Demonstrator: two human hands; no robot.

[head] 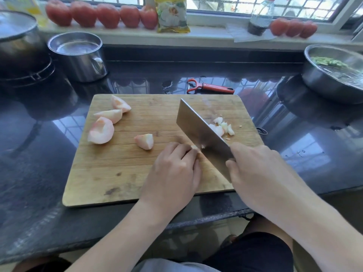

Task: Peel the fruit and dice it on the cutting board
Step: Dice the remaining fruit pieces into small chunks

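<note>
A wooden cutting board lies on the dark counter. My right hand grips the handle of a broad cleaver, its blade angled down onto the board. My left hand has its fingers curled on a small fruit piece right against the blade. Small diced bits lie behind the blade. Several peeled pinkish-white wedges sit on the board's left: one large, two at the back, and one near my left hand.
A red peeler lies behind the board. A steel pot and a lidded pot stand at back left. A steel bowl with greens sits at right. Red fruits, a yellow packet and a bottle line the sill.
</note>
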